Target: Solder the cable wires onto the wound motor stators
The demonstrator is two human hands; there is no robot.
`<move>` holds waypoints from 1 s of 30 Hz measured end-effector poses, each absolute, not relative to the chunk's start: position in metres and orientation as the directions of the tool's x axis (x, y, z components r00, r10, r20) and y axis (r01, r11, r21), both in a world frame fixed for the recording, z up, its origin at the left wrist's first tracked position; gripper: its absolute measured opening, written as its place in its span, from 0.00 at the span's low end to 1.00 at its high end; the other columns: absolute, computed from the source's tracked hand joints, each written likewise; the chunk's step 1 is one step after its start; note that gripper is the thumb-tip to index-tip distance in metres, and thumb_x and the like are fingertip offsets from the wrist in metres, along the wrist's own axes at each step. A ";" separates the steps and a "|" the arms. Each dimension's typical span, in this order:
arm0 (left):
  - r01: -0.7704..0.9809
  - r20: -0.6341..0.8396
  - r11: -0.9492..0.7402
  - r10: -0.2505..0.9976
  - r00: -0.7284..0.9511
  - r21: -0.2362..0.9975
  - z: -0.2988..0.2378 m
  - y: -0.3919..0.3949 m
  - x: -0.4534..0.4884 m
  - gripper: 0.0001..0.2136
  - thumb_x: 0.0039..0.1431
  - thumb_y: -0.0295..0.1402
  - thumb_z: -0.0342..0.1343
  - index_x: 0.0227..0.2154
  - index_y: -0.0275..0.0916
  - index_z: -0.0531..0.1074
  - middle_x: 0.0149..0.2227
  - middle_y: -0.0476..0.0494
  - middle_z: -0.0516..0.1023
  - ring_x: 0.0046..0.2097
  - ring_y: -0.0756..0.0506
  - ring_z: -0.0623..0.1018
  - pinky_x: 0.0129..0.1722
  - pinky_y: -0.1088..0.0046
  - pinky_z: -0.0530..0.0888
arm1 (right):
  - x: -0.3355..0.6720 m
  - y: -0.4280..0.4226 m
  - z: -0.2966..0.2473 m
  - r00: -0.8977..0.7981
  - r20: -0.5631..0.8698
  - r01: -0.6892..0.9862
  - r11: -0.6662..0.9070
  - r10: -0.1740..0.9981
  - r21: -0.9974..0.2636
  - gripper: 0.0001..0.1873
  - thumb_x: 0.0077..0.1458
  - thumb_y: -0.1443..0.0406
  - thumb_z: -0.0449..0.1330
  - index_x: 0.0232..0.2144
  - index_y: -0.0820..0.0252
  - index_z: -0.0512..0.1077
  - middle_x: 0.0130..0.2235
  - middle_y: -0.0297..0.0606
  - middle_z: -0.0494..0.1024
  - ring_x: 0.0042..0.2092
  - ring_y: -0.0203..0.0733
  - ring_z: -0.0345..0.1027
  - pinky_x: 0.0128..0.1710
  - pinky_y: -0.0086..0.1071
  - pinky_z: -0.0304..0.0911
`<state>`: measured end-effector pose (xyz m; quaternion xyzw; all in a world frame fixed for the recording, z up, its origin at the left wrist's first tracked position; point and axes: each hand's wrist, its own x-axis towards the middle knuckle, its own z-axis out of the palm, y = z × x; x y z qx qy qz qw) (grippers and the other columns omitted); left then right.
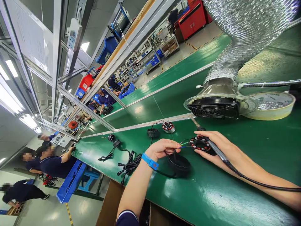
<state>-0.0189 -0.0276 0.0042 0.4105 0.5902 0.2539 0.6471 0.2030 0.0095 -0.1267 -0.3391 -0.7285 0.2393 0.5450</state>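
A person's left hand [164,147], a blue wristband [150,161] at its wrist, pinches several thin wires [184,146], one of them blue, its grip closed at the fingertips just right of center. The right hand [219,147] has its grip closed around one ring-shaped core [199,143], right of center in the lower half, where the wires meet it; one soldering iron [216,150] lies across the same hand, tip toward the upper left.

Below the wires, one black cup [180,168] rests on the green surface [211,194]. Left of it lie two groups of black cables [133,163]. Just above center-bottom sit a second core [168,126] and one black ring [152,133], near each other. At right, one black fan [213,107] is joined to a silver duct [231,56] rising to the upper right.

Farther off, four people in dark shirts [56,164] occupy the left edge; one red cabinet [191,22] stands at the top.
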 end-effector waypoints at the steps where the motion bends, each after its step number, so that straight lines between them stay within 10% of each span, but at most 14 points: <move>1: 0.145 -0.553 0.534 0.815 0.172 0.833 0.002 -0.027 -0.018 0.23 0.34 0.42 0.80 0.25 0.33 0.76 0.24 0.49 0.74 0.23 0.59 0.51 0.26 0.70 0.41 | 0.204 0.009 -0.126 -0.201 0.641 0.224 0.672 0.741 -0.706 0.27 0.66 0.50 0.63 0.64 0.41 0.67 0.56 0.42 0.76 0.54 0.50 0.78 0.51 0.36 0.75; 13: 0.272 -0.288 0.283 0.957 -0.025 0.920 0.006 -0.044 -0.006 0.32 0.37 0.47 0.81 0.42 0.34 0.79 0.29 0.48 0.78 0.27 0.55 0.66 0.30 0.75 0.57 | 0.205 0.006 -0.120 -0.201 0.654 0.200 0.684 0.729 -0.701 0.26 0.67 0.52 0.63 0.64 0.41 0.66 0.56 0.41 0.75 0.51 0.48 0.79 0.48 0.36 0.76; 17: 0.532 -0.086 0.054 0.996 0.036 0.845 0.017 -0.046 -0.001 0.14 0.54 0.39 0.74 0.38 0.35 0.84 0.42 0.41 0.83 0.36 0.50 0.73 0.35 0.73 0.66 | 0.204 0.005 -0.121 -0.209 0.653 0.197 0.685 0.728 -0.701 0.26 0.68 0.53 0.63 0.65 0.41 0.65 0.56 0.41 0.75 0.50 0.47 0.79 0.47 0.35 0.75; 23: 0.735 -0.286 0.029 0.931 0.227 0.677 0.034 -0.037 -0.009 0.09 0.64 0.36 0.64 0.33 0.37 0.86 0.38 0.43 0.86 0.43 0.45 0.79 0.44 0.72 0.70 | 0.204 0.006 -0.121 -0.216 0.651 0.199 0.685 0.728 -0.701 0.27 0.68 0.52 0.63 0.65 0.42 0.66 0.56 0.40 0.75 0.51 0.48 0.78 0.48 0.36 0.76; 30: 0.759 -0.318 0.170 0.947 0.052 0.629 0.038 -0.030 -0.005 0.21 0.46 0.51 0.76 0.24 0.36 0.80 0.27 0.47 0.78 0.33 0.48 0.71 0.36 0.71 0.65 | 0.199 0.010 -0.131 -0.217 0.657 0.151 0.690 0.721 -0.708 0.29 0.67 0.50 0.63 0.66 0.47 0.66 0.56 0.42 0.76 0.50 0.46 0.78 0.49 0.39 0.77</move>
